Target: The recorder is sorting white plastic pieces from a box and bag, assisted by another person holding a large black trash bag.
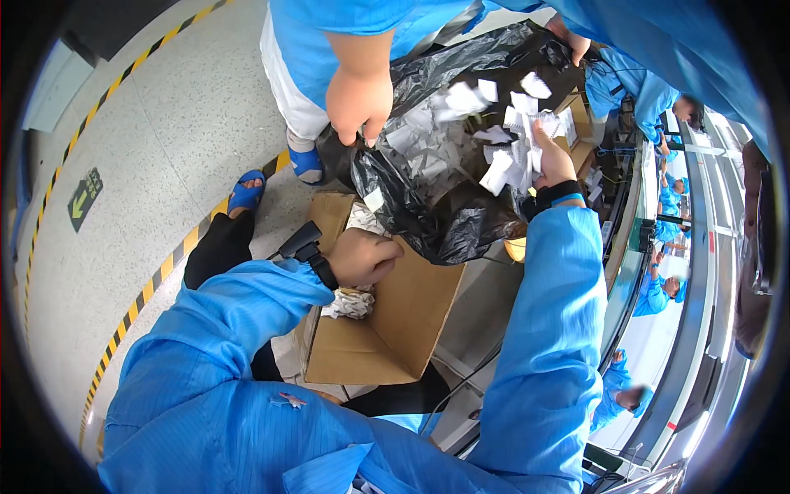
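Observation:
A black plastic bag (461,226) lies spread at its mouth, with many white paper scraps (420,140) inside. My right hand (555,160) is inside the bag's right side, closed on a bunch of white paper pieces (518,160); several more pieces around it look blurred or loose in the air. Below the bag is an opened cardboard box (420,305) holding some crumpled white paper (350,305). Over the box's left part is my left hand (362,257), its fingers curled in; whatever may be within them is hidden. A dark device is strapped at my left wrist.
A co-worker's hand (360,99) grips the bag's left rim, and their other hand (569,39) its far right rim. A blue slipper (247,191) is on a foot by the yellow-black floor tape (169,263). Cables and a workbench line the right, with several people beyond.

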### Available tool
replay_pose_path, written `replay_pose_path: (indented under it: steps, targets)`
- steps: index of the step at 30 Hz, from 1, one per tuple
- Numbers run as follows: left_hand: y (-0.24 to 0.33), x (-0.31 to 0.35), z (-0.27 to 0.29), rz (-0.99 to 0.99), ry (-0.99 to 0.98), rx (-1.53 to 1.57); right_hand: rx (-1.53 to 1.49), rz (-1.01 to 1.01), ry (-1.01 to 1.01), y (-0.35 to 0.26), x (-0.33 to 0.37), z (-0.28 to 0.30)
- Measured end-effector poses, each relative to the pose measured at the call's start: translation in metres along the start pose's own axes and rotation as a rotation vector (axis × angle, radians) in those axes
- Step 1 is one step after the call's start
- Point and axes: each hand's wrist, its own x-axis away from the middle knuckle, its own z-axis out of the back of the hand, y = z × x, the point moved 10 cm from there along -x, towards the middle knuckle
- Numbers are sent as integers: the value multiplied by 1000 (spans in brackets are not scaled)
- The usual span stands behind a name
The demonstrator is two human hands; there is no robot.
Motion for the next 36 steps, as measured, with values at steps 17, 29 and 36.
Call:
replay_pose_path:
  steps: [17, 29, 36]
  targets:
    - [0, -1, 3, 3, 15, -6, -3, 88, -134, -32, 37, -25]
    - [-3, -3, 0, 28, -18, -12, -109, -14, -431, -48, 76, -68]
    - [0, 0, 1, -9, 43, 1, -50, 241, -405, -52, 57, -52]
